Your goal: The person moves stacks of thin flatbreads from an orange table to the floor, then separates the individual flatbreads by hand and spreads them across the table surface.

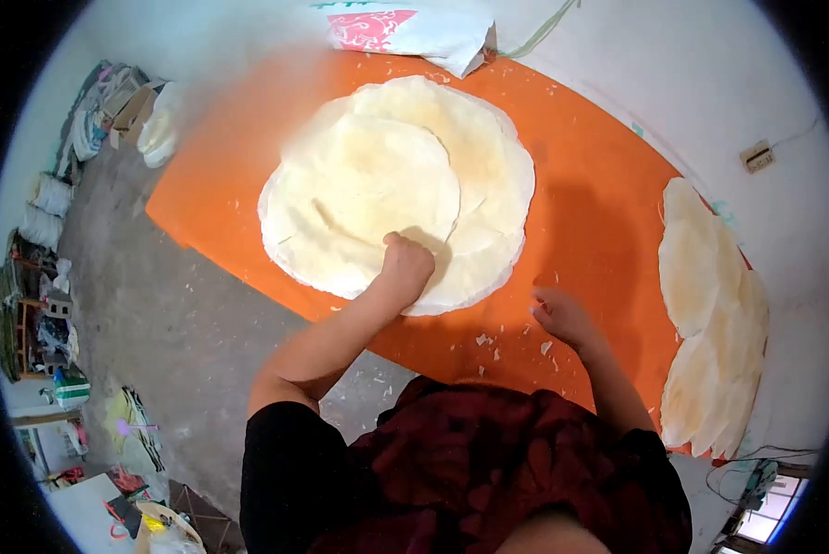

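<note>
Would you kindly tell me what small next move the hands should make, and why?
I would probably bring the right hand over to the right edge of the top sheet: that hand appears empty, apart from the pile, while the left hand alone is at the sheet, which lies off-centre toward the left.

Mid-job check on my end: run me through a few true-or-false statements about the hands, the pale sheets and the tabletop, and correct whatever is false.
1. The left hand is over the near part of the large round stack. True.
2. The right hand is on that stack too. False: it is apart from it, over the orange tabletop.
3. Small white scraps lie on the tabletop. True.
4. The second group of pale sheets lies left of the large stack. False: it lies to the right.
5. A white bag with a pink print is beyond the large stack. True.
</note>
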A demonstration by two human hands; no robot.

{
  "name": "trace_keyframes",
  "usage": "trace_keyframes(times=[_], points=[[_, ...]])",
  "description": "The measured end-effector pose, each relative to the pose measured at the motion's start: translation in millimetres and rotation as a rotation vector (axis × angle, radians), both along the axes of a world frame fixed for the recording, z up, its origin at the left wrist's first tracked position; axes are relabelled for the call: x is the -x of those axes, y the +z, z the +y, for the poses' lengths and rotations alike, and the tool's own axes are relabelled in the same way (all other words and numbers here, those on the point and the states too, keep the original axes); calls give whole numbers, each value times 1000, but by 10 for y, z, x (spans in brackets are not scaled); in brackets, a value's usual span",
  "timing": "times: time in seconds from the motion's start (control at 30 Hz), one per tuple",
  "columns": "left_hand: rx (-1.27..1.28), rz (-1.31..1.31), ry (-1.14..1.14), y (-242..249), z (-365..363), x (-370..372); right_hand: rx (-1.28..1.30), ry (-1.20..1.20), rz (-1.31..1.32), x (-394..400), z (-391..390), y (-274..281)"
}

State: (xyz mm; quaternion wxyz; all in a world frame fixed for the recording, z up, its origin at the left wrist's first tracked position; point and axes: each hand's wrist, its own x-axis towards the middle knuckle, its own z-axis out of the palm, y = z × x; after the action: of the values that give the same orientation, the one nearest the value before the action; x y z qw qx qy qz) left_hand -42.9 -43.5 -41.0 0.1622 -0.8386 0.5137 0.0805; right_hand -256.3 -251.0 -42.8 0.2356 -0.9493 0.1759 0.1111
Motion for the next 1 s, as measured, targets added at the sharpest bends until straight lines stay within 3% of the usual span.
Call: trace_keyframes(times=[0.1, 0.23, 0.33, 0.37, 0.4, 0.47, 0.57, 0.6, 0.67, 0.8, 0.9, 0.93, 1.0], points=[[167, 70, 229, -201, 125, 89, -20, 7, 35, -11, 65, 74], [231, 0, 295, -423, 229, 134, 14, 45, -16, 5, 76, 27], [389, -138, 207, -599, 282, 181, -14, 97, -13, 76, 40, 92], [533, -26, 160, -798, 309, 147, -82, 56, -117, 199, 33, 35], [525, 88, 178, -646, 312, 239, -158, -30, -57, 257, 67, 163], [650, 164, 301, -497, 196, 496, -4, 23, -113, 450, -52, -47], [808, 161, 100, -488, 44, 874, -55, -119, -24, 816, -246, -127], [806, 200, 12, -513, -39, 1012, -98, -161, 13, 954, -349, -183], [793, 267, -144, -577, -228, 1363, 50, -302, -99, 1356, -613, -439], [694, 398, -191, -568, -767, 2039, 237, -552, -90, 2186, -1329, -606], [681, 412, -144, -732, -1117, 2399, 201, -771, 2, 2601, -1916, -443], [649, 308, -114, -795, -1208, 2507, 194, -835, 12, 2708, -2123, -395], [585, 100, -58, -896, -1359, 2720, 420, -859, -119, 2838, -2476, -514]])
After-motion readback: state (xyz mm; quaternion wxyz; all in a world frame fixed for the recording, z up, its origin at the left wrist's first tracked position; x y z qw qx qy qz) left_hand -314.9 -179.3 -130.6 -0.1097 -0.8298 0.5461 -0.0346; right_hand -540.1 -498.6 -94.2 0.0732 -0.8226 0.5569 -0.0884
